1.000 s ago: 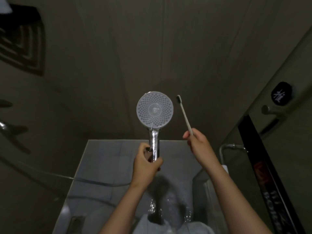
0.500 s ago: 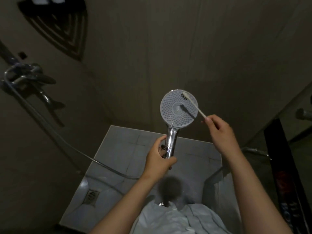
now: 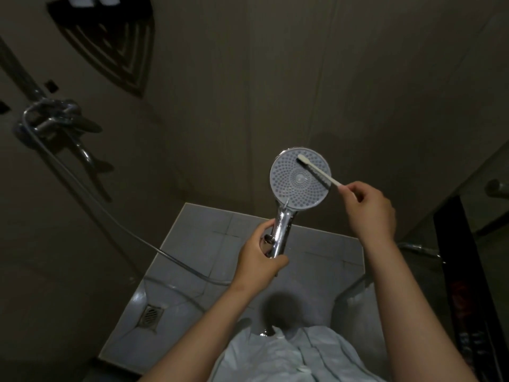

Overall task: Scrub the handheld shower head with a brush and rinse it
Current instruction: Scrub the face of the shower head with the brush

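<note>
The handheld shower head has a round grey nozzle face turned toward me and a chrome handle. My left hand grips that handle from below and holds the head upright at mid-frame. My right hand pinches the white handle of a toothbrush. The brush lies across the upper right of the nozzle face, its head pressed near the top of the disc. A grey hose runs from the handle down and off to the left.
The chrome mixer tap and lever are on the left wall, with a dark corner shelf above. A floor drain sits in the grey tiled floor. A glass door with a rail stands at right.
The brush went from held clear to the right of the head onto its face, then slid across the upper part. My view turned left, bringing the tap and drain into sight.
</note>
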Demonstrator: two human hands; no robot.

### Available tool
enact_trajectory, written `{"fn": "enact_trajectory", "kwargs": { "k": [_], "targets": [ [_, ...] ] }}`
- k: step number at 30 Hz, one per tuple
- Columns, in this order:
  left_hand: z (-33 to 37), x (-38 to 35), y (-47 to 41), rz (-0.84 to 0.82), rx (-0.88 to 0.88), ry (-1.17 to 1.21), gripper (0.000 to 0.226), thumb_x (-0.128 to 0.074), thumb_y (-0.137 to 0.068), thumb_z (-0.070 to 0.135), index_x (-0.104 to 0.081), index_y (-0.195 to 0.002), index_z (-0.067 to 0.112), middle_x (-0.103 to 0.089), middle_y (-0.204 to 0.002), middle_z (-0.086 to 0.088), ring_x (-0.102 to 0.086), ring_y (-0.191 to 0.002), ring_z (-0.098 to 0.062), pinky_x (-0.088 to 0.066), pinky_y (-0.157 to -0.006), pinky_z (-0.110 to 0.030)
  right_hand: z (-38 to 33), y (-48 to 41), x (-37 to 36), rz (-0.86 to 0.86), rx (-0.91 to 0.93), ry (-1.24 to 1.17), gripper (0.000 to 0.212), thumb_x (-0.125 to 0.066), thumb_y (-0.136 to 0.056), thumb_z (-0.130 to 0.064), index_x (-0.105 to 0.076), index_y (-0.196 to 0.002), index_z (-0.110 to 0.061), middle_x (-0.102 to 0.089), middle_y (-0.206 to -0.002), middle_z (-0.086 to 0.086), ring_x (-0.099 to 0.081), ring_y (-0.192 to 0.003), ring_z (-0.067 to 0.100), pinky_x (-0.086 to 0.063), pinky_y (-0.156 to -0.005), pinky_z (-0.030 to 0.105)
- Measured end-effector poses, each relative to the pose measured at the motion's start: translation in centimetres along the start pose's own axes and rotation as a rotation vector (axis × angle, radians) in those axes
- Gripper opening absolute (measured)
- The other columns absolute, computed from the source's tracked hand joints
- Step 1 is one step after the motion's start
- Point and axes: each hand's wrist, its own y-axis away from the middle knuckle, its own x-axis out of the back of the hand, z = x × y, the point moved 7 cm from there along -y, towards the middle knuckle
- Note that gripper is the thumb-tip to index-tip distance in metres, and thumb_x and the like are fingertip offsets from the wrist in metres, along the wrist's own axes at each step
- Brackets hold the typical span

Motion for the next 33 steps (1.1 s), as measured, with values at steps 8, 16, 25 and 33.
{"fn": "enact_trajectory", "kwargs": {
  "k": [8, 16, 25, 33],
  "targets": [
    [-0.2, 0.3, 1.0, 0.003, 0.016, 0.044, 0.067, -0.065, -0.071, -0.01, -0.049, -0.12, 0.033, -0.058, -0.091, 0.003, -0.059, -0.058, 0.0, -0.048, -0.048, -0.022, -0.8, 0.3, 1.2, 0.065, 0.042, -0.188, 0.023, -0.051, -0.094, -0.035, -0.065, -0.086, -0.018, -0.06, -0.073, 0.003, -0.055, -0.073, 0.02, -0.036, -0.061, 0.031],
    [-0.3, 0.8, 1.2, 0.02, 0.014, 0.045, 0.067, -0.065, -0.07, -0.01, -0.051, -0.122, 0.03, -0.056, -0.089, 0.002, -0.058, -0.054, -0.003, -0.047, -0.045, -0.023, -0.9, 1.5, -1.4, -0.218, 0.116, -0.147, 0.02, -0.058, -0.09, -0.038, -0.068, -0.082, -0.022, -0.064, -0.071, 0.004, -0.058, -0.067, 0.019, -0.044, -0.063, 0.033],
    [-0.8, 1.2, 1.7, 0.036, 0.049, 0.052, 0.068, -0.067, -0.07, -0.007, -0.051, -0.12, 0.034, -0.061, -0.088, 0.002, -0.053, -0.049, -0.007, -0.047, -0.047, -0.027, -0.6, 1.2, -0.1, -0.016, 0.039, -0.055, 0.022, -0.052, -0.093, -0.041, -0.065, -0.089, -0.024, -0.065, -0.078, 0.002, -0.061, -0.076, 0.022, -0.052, -0.071, 0.039],
    [-0.8, 2.0, 1.8, 0.068, 0.047, 0.072, 0.068, -0.067, -0.07, -0.006, -0.05, -0.124, 0.031, -0.059, -0.096, -0.003, -0.053, -0.05, -0.005, -0.048, -0.048, -0.026, -1.9, 1.7, -0.7, -0.257, 0.165, -0.314, 0.017, -0.056, -0.093, -0.027, -0.067, -0.085, -0.016, -0.06, -0.074, 0.008, -0.051, -0.068, 0.015, -0.039, -0.061, 0.03]
  ]
}}
